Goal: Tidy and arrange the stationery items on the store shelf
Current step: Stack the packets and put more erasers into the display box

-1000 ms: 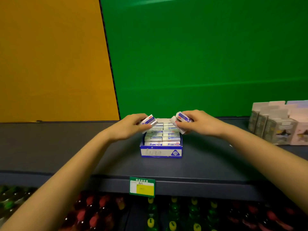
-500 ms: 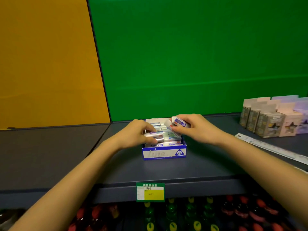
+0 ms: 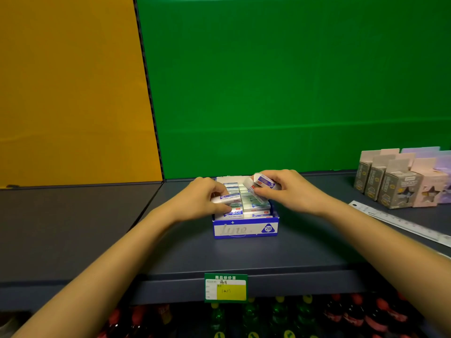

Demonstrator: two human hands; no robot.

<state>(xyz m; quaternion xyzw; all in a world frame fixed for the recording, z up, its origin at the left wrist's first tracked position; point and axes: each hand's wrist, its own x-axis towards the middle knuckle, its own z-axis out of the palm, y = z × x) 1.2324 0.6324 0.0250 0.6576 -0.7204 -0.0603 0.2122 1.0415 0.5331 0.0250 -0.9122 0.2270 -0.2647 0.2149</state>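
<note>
the blue eraser box (image 3: 245,230) sits mid-shelf, packed with sleeved erasers. the left hand (image 3: 199,200) pinches one eraser (image 3: 228,198) low over the box's left rows; the right hand (image 3: 288,190) grips two erasers (image 3: 262,184) above its back right corner. they look light, stiff and slick-sleeved, best held by the long edges.
</note>
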